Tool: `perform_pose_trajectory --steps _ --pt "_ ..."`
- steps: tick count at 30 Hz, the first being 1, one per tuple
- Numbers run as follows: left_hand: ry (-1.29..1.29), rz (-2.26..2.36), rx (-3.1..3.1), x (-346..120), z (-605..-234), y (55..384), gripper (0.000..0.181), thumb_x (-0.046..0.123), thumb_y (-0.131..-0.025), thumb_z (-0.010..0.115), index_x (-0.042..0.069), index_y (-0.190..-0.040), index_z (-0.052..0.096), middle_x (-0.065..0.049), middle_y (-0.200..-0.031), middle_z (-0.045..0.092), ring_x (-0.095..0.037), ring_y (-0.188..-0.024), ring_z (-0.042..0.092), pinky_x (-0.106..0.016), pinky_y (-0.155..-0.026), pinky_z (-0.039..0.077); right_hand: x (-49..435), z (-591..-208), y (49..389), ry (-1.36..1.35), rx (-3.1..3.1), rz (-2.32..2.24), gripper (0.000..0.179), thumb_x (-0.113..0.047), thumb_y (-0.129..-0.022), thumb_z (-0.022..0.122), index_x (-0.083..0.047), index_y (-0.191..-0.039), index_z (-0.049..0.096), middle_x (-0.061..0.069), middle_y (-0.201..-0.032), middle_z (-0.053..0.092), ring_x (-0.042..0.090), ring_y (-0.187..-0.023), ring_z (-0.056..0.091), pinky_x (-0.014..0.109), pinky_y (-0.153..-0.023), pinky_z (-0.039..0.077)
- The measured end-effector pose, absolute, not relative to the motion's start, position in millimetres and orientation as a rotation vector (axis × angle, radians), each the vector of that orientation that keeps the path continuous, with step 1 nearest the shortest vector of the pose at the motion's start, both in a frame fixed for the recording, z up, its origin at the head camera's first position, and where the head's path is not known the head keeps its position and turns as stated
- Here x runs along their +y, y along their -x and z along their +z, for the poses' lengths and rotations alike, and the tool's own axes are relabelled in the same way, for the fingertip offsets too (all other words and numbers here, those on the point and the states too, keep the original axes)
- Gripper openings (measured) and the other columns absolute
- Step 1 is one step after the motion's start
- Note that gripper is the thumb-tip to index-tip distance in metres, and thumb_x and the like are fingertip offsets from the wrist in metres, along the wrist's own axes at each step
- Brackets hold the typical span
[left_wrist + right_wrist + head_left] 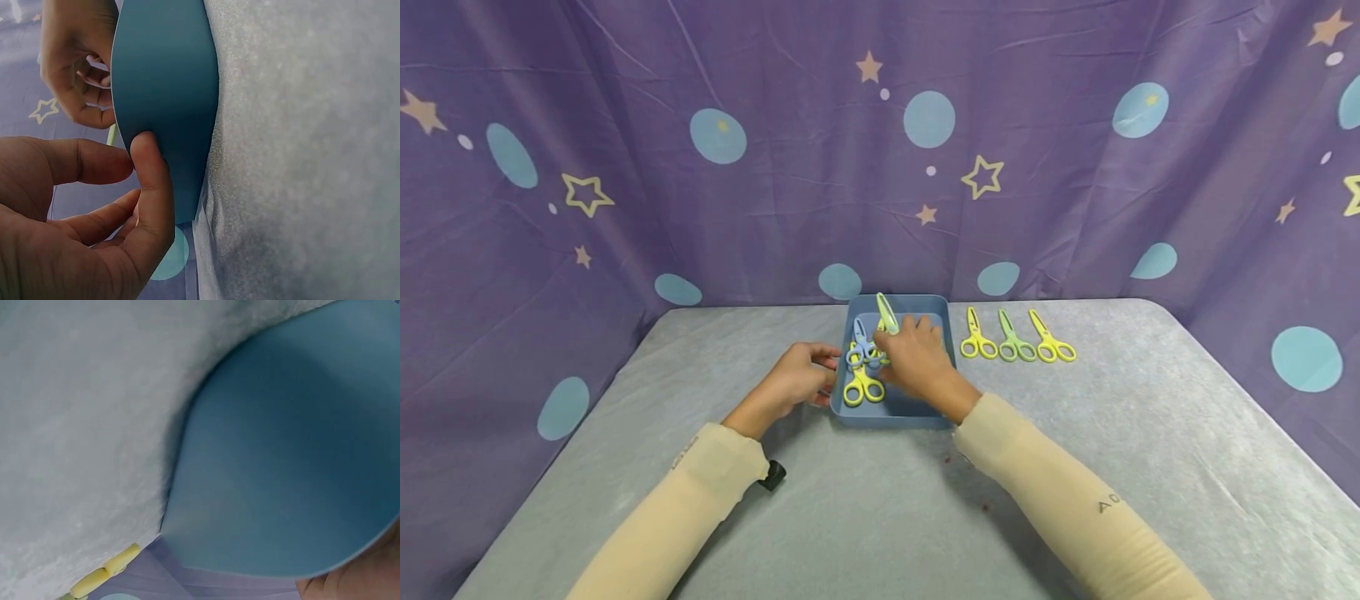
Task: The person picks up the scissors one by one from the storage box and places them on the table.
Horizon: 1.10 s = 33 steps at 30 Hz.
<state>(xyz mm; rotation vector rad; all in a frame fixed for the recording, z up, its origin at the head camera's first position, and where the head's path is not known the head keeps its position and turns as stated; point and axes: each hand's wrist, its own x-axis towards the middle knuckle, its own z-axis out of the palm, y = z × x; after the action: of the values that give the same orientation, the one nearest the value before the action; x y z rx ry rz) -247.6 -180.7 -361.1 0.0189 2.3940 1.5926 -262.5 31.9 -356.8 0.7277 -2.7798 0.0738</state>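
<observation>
A blue plastic tray [891, 422] holds several pairs of children's scissors. My left hand [797, 377] is at the tray's left side, and in the left wrist view its thumb and finger pinch the rim of the wall [169, 75]. Inside the tray, my right hand [917, 360] curls its fingers on light green scissors [888, 315], whose blades point away and whose handles are hidden under the hand. Beside it lie blue scissors [860, 331] and yellow scissors [861, 374]. More yellow shows partly behind the right fingers.
To the tray's right, yellow scissors [973, 323], green scissors [1007, 325] and another yellow pair [1040, 327] lie in a row, blades away. A grey cloth covers the table [865, 517]. A purple curtain [820, 167] with stars and dots hangs behind the far edge and along both sides.
</observation>
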Motion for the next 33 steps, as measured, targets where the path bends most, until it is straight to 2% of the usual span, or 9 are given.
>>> perform_pose_trajectory --steps 9,14,18,25,33 --pt "-0.004 1.599 2.388 -180.8 -362.2 249.7 0.061 -0.009 -0.086 0.056 -0.001 -0.146 0.051 -0.022 -0.131 0.052 -0.026 -0.083 0.065 -0.035 -0.062 0.06 43.3 -355.9 264.6 -0.681 -2.67 0.101 0.035 -0.033 -0.08 0.087 -0.021 -0.107 0.069 0.016 -0.095 0.057 0.036 -0.084 0.048 0.045 -0.068 0.042" --pt "0.0 1.603 2.382 -180.3 -362.7 249.3 0.059 -0.007 -0.088 0.057 -0.002 -0.146 0.05 -0.022 -0.131 0.051 -0.028 -0.085 0.066 -0.035 -0.063 0.06 51.1 -353.6 265.5 -0.659 -2.654 0.166 0.04 -0.031 -0.079 0.088 -0.02 -0.113 0.069 0.02 -0.1 0.057 0.039 -0.089 0.049 0.047 -0.07 0.043" --pt "-0.004 1.6 2.385 -180.6 -364.2 249.7 0.058 -0.006 -0.089 0.057 -0.003 -0.146 0.05 -0.021 -0.13 0.05 -0.028 -0.084 0.066 -0.036 -0.063 0.06 60.6 -352.9 266.3 -0.658 -2.634 0.201 0.037 -0.026 -0.083 0.083 -0.018 -0.116 0.069 0.022 -0.102 0.057 0.04 -0.089 0.048 0.048 -0.071 0.043" --pt "-0.012 1.609 2.382 -181.2 -366.1 250.8 0.056 -0.006 -0.089 0.057 -0.002 -0.145 0.052 -0.021 -0.129 0.051 -0.028 -0.083 0.066 -0.035 -0.061 0.06 79.3 -354.0 269.9 -0.611 -2.554 0.229 0.032 -0.021 -0.081 0.081 -0.016 -0.11 0.069 0.022 -0.098 0.056 0.04 -0.084 0.048 0.05 -0.069 0.042" --pt "-0.004 1.601 2.383 -181.0 -366.0 250.8 0.056 -0.006 -0.09 0.057 -0.002 -0.145 0.051 -0.022 -0.129 0.051 -0.028 -0.083 0.066 -0.036 -0.062 0.06 103.6 -353.6 272.4 -0.569 -2.556 0.289 0.03 -0.02 -0.082 0.082 -0.013 -0.108 0.069 0.025 -0.103 0.056 0.044 -0.091 0.048 0.053 -0.071 0.042"
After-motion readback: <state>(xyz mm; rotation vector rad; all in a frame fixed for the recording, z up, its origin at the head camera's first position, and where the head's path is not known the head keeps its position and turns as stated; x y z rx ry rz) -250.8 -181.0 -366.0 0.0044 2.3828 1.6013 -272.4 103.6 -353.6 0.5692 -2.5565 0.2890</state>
